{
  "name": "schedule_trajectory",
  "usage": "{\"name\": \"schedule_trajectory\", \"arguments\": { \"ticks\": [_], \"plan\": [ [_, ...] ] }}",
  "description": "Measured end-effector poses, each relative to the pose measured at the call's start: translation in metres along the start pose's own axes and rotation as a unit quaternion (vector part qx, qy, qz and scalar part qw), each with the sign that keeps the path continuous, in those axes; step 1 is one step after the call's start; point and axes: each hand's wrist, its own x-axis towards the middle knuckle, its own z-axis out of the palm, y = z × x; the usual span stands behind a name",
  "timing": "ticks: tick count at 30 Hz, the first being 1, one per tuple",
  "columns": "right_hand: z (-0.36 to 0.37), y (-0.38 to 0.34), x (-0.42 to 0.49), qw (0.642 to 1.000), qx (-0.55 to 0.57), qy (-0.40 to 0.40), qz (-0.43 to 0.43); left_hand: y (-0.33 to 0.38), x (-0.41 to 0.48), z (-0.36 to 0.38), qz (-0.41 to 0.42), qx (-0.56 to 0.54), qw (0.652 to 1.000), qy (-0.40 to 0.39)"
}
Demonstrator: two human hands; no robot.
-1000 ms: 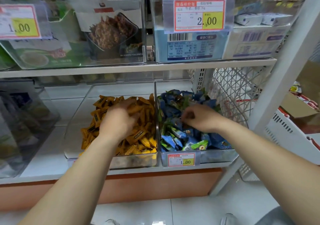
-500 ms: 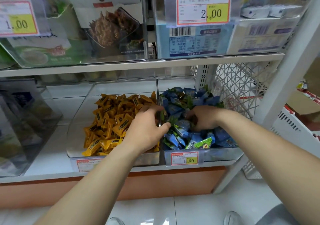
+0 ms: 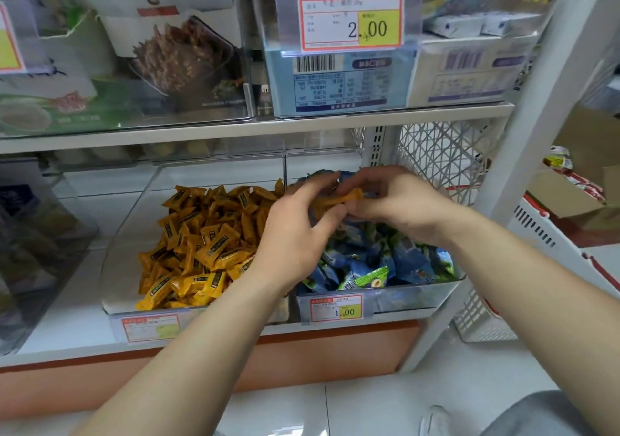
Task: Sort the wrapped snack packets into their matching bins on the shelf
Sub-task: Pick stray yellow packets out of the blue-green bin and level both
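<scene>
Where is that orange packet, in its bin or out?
Out: the left hand and right hand hold the orange packet above the blue-packet bin.

Left hand [image 3: 295,234] gone from the yellow-packet bin [image 3: 122,268] across the divider to above the blue-packet bin [image 3: 414,296], right hand [image 3: 399,201] lifted out of the blue packets [image 3: 362,254], both hands now meeting, a yellow packet [image 3: 339,199] pinched between their fingers

Lone orange packet [image 3: 339,199], slightly tilted, above the blue-packet bin [image 3: 419,296]
</scene>
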Motion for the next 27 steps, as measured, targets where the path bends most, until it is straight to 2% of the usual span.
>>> {"name": "schedule_trajectory", "arguments": {
  "ticks": [3, 4, 6, 7, 9, 11, 13, 15, 18, 22, 24, 26, 27],
  "plan": [
    [0.003, 0.007, 0.008, 0.996, 0.063, 0.067, -0.004, -0.001, 0.005, -0.005, -0.034, -0.005, 0.998, 0.049],
    [-0.001, 0.012, 0.011, 0.994, 0.030, 0.103, 0.008, -0.005, 0.006, -0.009, -0.054, 0.011, 0.997, 0.058],
    [-0.012, 0.027, 0.017, 0.982, -0.126, 0.133, 0.045, -0.018, 0.007, -0.023, -0.086, 0.063, 0.992, 0.070],
    [-0.016, 0.035, 0.020, 0.968, -0.215, 0.112, 0.061, -0.026, 0.006, -0.032, -0.101, 0.093, 0.987, 0.077],
    [-0.016, 0.047, 0.022, 0.934, -0.347, 0.016, 0.090, -0.042, 0.002, -0.050, -0.134, 0.160, 0.974, 0.094],
    [-0.010, 0.055, 0.026, 0.894, -0.429, -0.063, 0.114, -0.052, 0.000, -0.062, -0.166, 0.205, 0.959, 0.099],
    [-0.004, 0.059, 0.031, 0.871, -0.469, -0.086, 0.118, -0.050, -0.001, -0.065, -0.163, 0.195, 0.962, 0.095],
    [-0.002, 0.058, 0.036, 0.871, -0.469, -0.085, 0.116, -0.038, -0.004, -0.057, -0.119, 0.167, 0.977, 0.063],
    [-0.011, 0.051, 0.038, 0.875, -0.466, -0.074, 0.111, -0.021, -0.011, -0.036, -0.033, 0.194, 0.979, -0.047],
    [-0.034, 0.041, 0.035, 0.887, -0.449, 0.062, 0.081, -0.019, -0.012, -0.010, 0.038, 0.350, 0.920, -0.171],
    [-0.039, 0.038, 0.034, 0.868, -0.477, 0.110, 0.080, -0.018, -0.015, -0.001, 0.063, 0.397, 0.896, -0.190],
    [-0.036, 0.034, 0.033, 0.838, -0.527, 0.128, 0.063, -0.016, -0.021, 0.006, 0.073, 0.406, 0.886, -0.212],
    [-0.031, 0.032, 0.033, 0.844, -0.519, 0.130, 0.037, -0.014, -0.024, 0.008, 0.075, 0.397, 0.886, -0.227]
  ]
}}
